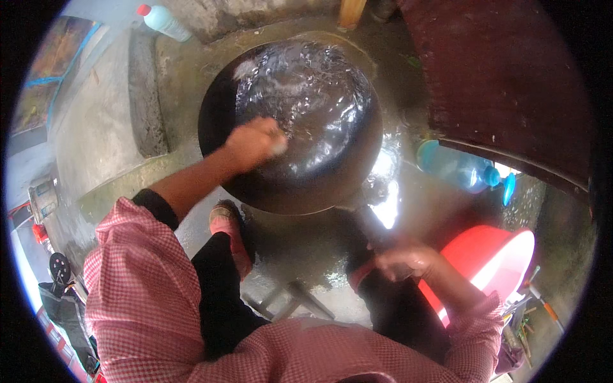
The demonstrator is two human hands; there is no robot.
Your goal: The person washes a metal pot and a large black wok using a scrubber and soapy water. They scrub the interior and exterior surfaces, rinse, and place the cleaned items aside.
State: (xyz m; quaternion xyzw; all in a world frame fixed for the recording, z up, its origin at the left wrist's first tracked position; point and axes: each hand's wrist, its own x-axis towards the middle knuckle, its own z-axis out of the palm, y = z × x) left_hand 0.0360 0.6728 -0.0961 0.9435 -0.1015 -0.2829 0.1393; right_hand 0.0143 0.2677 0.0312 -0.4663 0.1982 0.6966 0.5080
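Note:
A large round dark metal pan point(306, 191), like a wok, sits before me on the wet floor, its surface glistening with water. Over the pan's left part is my left hand point(256, 143), blurred, with its fingers curled; a small pale spot shows at the fingertips, and whether it is something held cannot be told. My right hand point(404, 261) is at the lower right, above my knee and beside a red basin. It is blurred too, near a dark bar-like shape, perhaps the pan's handle, that runs from the pan's lower right edge. Its grip is unclear.
The red basin point(479, 253) stands tilted at right. Above it lies a clear plastic bottle point(455, 167) under a dark reddish-brown panel point(503, 72). A red-capped bottle point(165, 23) is at the upper left, near a concrete ledge point(146, 91). Stool legs point(299, 297) show between my feet.

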